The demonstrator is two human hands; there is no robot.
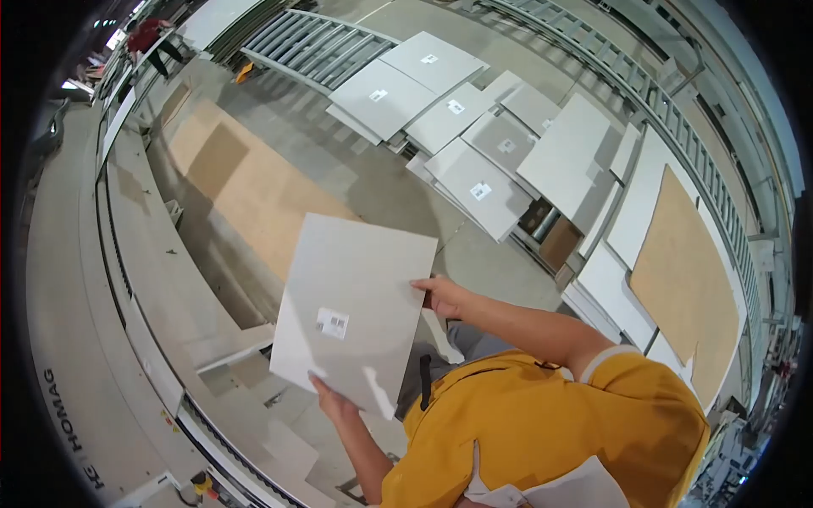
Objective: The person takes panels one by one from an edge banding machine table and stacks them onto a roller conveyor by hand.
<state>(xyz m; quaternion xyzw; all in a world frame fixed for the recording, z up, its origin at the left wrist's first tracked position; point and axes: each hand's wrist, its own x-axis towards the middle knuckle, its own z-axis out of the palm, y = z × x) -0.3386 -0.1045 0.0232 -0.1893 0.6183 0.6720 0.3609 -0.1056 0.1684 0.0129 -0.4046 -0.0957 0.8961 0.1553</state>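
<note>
A light grey rectangular panel (pixel 364 262) is held tilted in front of my body, with a white printed label (pixel 333 323) on its face. My right hand (pixel 442 296) grips its right edge, the thumb on the upper face. At the bottom edge my left hand (pixel 334 401) is closed on the same panel, thumb showing on top. The fingers under the panel are hidden on both hands.
To my left runs a long machine marked HOMAG (pixel 63 423). A brown board (pixel 254 186) lies beyond the panel. Stacked labelled panels (pixel 478 188) rest near a roller conveyor (pixel 318 46). Another brown sheet (pixel 686 279) lies at right. A person in red (pixel 151 38) stands far off.
</note>
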